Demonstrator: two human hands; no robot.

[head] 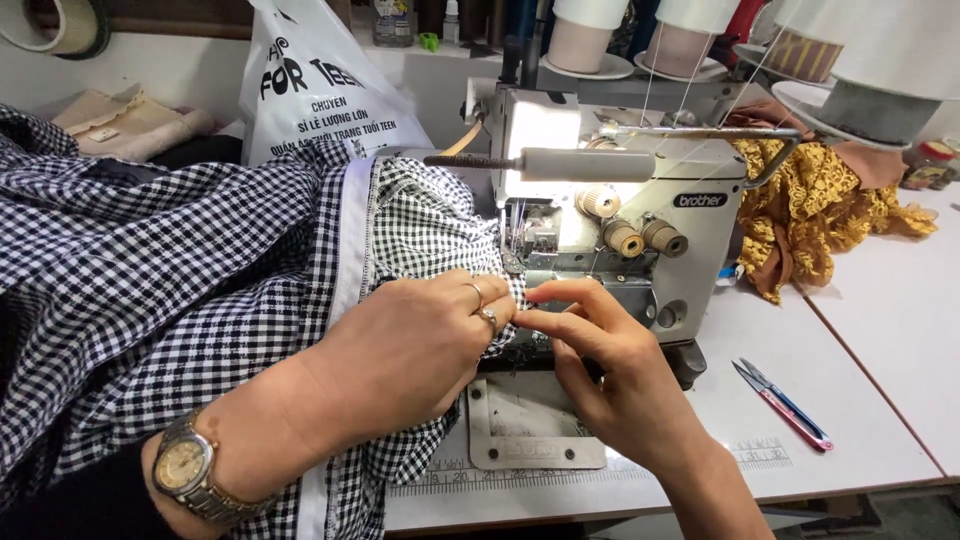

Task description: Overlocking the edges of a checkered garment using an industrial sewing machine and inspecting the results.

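A black-and-white checked garment (150,270) with a white inner band lies piled across the left of the table, its edge fed under the presser foot of a white overlock sewing machine (620,210). My left hand (410,350), with rings and a wristwatch, presses flat on the checked fabric just in front of the needle. My right hand (600,365) pinches the fabric edge beside the presser foot, thumb and forefinger together. The needle area is partly hidden by my fingers.
Red-handled thread snips (785,405) lie on the white table (870,330) to the right. Mustard lace fabric (810,210) is heaped behind the machine. Large thread cones (870,70) stand at the back. A white plastic bag (310,80) leans at the back left.
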